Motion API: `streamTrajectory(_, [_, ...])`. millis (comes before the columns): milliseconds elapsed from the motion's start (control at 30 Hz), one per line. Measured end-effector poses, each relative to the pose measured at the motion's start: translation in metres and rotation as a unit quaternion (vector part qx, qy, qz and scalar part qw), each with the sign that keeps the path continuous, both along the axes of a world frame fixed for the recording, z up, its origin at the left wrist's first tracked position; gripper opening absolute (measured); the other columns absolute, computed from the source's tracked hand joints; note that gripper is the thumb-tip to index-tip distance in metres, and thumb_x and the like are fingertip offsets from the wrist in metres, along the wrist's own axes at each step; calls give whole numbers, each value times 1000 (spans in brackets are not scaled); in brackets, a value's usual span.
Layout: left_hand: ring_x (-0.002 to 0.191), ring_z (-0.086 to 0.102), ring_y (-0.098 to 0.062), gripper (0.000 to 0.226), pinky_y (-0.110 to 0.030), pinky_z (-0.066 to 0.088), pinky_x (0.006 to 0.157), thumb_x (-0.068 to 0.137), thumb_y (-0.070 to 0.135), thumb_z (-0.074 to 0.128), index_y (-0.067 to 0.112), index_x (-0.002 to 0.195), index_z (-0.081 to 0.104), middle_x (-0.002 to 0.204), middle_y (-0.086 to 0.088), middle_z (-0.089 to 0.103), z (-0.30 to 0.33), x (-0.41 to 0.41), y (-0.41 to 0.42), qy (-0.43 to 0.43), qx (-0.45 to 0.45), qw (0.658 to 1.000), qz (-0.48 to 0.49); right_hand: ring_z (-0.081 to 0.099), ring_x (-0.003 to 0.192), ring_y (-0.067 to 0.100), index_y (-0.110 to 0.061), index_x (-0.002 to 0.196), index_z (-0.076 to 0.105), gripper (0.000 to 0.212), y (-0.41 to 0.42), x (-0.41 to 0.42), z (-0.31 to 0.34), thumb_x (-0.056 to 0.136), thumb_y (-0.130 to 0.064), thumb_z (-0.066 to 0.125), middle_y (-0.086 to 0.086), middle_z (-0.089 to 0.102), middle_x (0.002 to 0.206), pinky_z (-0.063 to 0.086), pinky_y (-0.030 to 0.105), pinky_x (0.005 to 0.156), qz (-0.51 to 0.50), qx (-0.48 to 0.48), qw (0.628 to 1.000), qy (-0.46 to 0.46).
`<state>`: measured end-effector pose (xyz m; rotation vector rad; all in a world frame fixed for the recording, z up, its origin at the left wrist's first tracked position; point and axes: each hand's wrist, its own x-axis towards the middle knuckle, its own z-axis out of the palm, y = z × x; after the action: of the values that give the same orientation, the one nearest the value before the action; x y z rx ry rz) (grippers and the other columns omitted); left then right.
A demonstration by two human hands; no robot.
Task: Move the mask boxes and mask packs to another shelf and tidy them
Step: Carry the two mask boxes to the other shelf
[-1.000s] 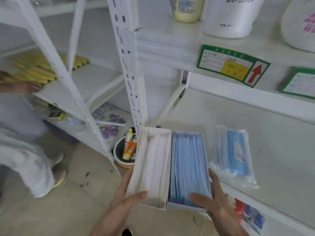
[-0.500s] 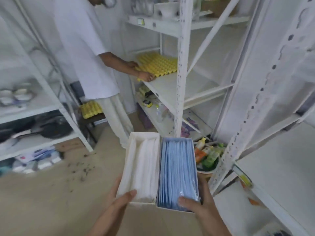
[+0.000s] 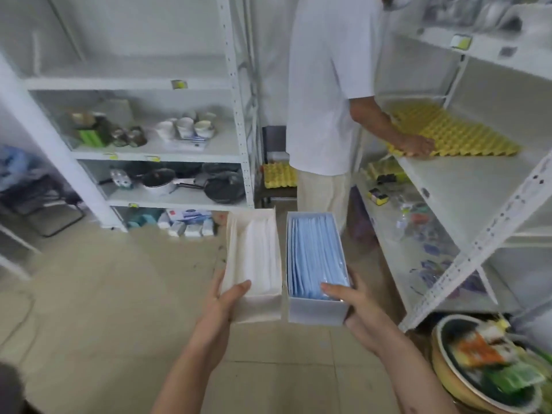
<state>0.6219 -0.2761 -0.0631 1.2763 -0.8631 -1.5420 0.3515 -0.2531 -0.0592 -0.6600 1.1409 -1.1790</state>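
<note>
Mask boxes: white (image 3: 254, 258) gripped by left hand (image 3: 222, 306), blue (image 3: 315, 261) by right (image 3: 354, 297), thumbs over rims, held level above floor, side by side, likely to keep contents from spilling.

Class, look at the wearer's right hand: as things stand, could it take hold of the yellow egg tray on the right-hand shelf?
Probably not: the right hand already grips the box of blue masks, and another person's hand rests on the yellow egg tray.
</note>
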Motion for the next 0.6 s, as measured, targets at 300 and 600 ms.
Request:
streamTrajectory(300, [115, 63, -14, 96, -46, 46, 109, 60, 51, 85, 28, 145, 47, 131, 6, 63, 11, 33, -89, -27, -15, 992, 121, 72, 102, 29, -35, 132, 51, 93, -142, 41, 6, 49, -29, 93, 5, 73, 112, 57, 47, 85, 107, 9, 994, 6])
streamTrajectory(600, [119, 61, -22, 101, -46, 47, 108, 60, 50, 86, 26, 148, 41, 139, 0, 57, 24, 86, -157, -25, -22, 963, 266, 75, 92, 18, -36, 131, 49, 92, -270, 105, 21, 51, -34, 93, -7, 75, 101, 58, 34, 70, 230, -11, 973, 21])
